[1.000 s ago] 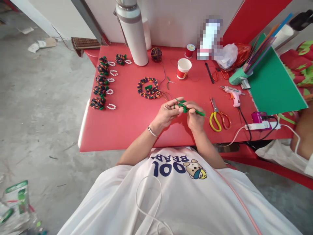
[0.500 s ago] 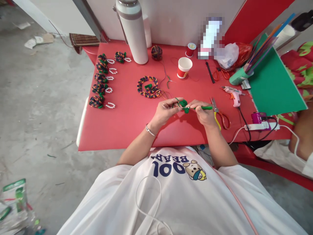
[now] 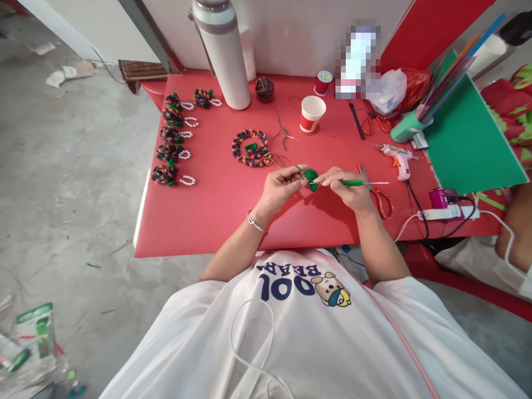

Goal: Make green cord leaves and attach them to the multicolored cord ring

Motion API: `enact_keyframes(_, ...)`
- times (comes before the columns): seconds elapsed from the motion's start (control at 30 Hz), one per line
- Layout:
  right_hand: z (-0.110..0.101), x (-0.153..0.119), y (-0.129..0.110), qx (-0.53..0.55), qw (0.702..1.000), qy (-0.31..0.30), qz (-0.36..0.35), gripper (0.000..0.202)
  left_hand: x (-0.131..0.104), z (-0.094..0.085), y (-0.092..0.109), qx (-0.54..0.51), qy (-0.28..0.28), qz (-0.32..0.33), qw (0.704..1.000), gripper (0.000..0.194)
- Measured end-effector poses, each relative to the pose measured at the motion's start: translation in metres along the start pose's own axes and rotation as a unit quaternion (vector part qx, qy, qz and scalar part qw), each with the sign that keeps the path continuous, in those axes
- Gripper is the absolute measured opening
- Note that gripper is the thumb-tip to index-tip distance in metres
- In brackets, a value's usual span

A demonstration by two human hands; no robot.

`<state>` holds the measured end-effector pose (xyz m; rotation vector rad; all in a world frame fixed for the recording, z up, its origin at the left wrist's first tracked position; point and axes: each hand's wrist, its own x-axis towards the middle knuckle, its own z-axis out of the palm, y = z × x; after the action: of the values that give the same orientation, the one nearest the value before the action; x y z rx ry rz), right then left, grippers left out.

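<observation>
My left hand (image 3: 283, 184) is closed on a small green crochet piece (image 3: 311, 176), with green yarn running over its fingers. In my right hand (image 3: 347, 188) is a crochet hook with a green handle (image 3: 352, 183); its tip meets the crochet piece and its thin back end points right. Beyond my left hand lies a coiled multicoloured crochet strip (image 3: 236, 154) with a bit of green at its middle. Scissors with orange handles (image 3: 383, 204) lie partly behind my right hand.
Multicoloured crochet roses (image 3: 163, 173) with white bead loops line the table's left side. At the back stand a flask (image 3: 224, 61), a yarn ball (image 3: 265, 88), a paper cup (image 3: 312, 115) and a thread spool (image 3: 323, 83). A glue gun (image 3: 399, 160) and power strip (image 3: 446, 214) are at right.
My right hand has shifted slightly right with the crochet hook, whose thin back end now shows. My left hand stays nearly in place on the green piece. The view has moved slightly.
</observation>
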<state>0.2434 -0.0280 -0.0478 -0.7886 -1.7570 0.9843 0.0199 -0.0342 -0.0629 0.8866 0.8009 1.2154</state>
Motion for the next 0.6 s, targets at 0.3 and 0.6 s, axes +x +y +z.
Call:
enact_keyframes(0.3, 0.012, 0.001, -0.019, -0.200, 0.972, 0.000, -0.124, 0.015, 0.003, 0.000, -0.003, -0.008, 0.037, -0.010, 0.999, 0.052)
enact_keyframes(0.6, 0.048, -0.022, 0.001, -0.409, 0.884, 0.104, -0.200, 0.016, 0.002, 0.007, 0.001, -0.142, 0.040, -0.088, 0.985, 0.050)
